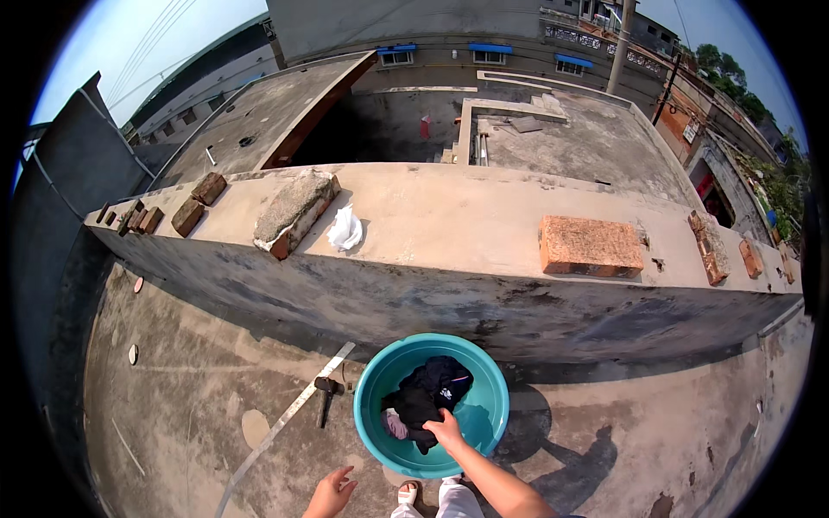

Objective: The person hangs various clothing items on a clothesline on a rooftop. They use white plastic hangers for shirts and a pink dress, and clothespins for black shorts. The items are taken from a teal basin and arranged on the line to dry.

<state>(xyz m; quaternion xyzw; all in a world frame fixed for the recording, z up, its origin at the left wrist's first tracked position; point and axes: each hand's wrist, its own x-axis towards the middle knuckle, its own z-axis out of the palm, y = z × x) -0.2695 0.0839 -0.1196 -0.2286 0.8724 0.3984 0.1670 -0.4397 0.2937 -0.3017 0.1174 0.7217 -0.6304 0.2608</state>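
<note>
A round teal plastic basin [497, 414] is in front of me, between my feet and a low wall. Dark clothes [424, 392] lie in it, one piece with a small white mark, beside a mauve cloth [394, 424]. My right hand [445, 430] reaches into the basin, its fingers closed on the edge of a black garment. Outside the basin, at the lower left, my left hand [332, 493] holds nothing, its fingers apart.
Along the broad parapet wall [440, 207] lie an orange brick [590, 245], a mortar-covered brick [296, 210], more bricks and a crumpled white tissue [345, 229]. On the concrete floor, a long pale strip [291, 411] and a dark-headed hammer [326, 395] lie left of the basin.
</note>
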